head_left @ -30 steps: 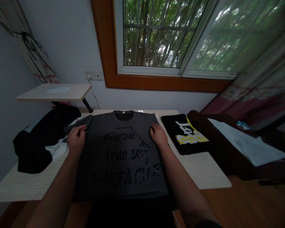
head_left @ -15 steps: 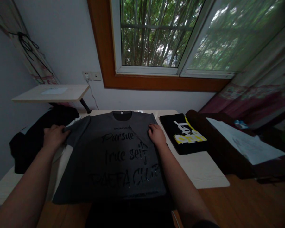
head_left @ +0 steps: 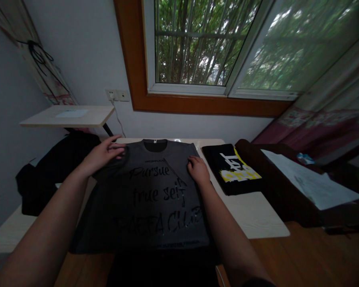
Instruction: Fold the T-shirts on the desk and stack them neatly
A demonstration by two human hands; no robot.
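A dark grey T-shirt [head_left: 155, 187] lies spread on the table, its collar toward the window and black lettering across the front. My left hand [head_left: 106, 153] is over the shirt's left shoulder and sleeve, fingers stretched out and apart. At the shirt's right edge rests my right hand [head_left: 198, 169], its fingers curled against the cloth. The right sleeve is not visible, and a diagonal crease runs through the print on that side. The lower hem hangs near the table's front edge.
A folded black garment [head_left: 231, 169] with white and yellow print lies to the right. Black cloth [head_left: 56, 167] is heaped at the left, beneath a small raised shelf [head_left: 92, 114]. Beyond the table's right side stands dark brown furniture [head_left: 275, 187] with a pale sheet [head_left: 308, 179] on it.
My left hand has let go of the left sleeve's end and moved right, over the shoulder, with its fingers opened. The sleeve has shifted inward. My right hand has stayed in place.
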